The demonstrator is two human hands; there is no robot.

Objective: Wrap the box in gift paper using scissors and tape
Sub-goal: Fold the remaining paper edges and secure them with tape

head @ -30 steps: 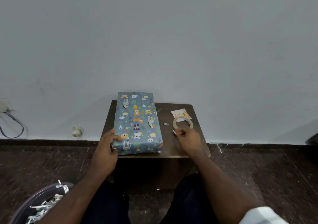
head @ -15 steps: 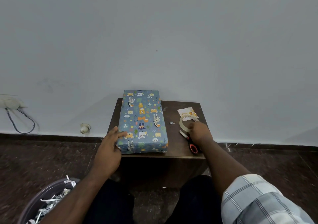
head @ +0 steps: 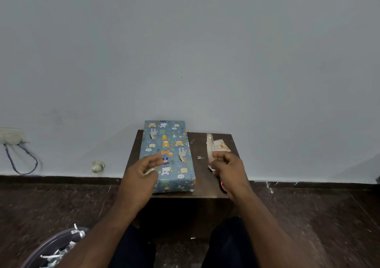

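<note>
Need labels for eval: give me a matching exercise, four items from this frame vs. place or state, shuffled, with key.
Things:
1. blue animal-print wrapped box
2. clear roll of tape
3. red-handled scissors
4. grey bin of paper scraps

Places or states:
A. on the floor, lower left
B. held up on edge by the right hand
C. lying on the left half of the dark wooden table
D. on the table, mostly hidden under the right hand

Pairs: 1-C, 2-B, 3-D, 4-A

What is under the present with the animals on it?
The wrapped box lies on a small dark wooden table, its far end sticking past the back edge. The tabletop beneath it is covered, so anything there is hidden.
</note>
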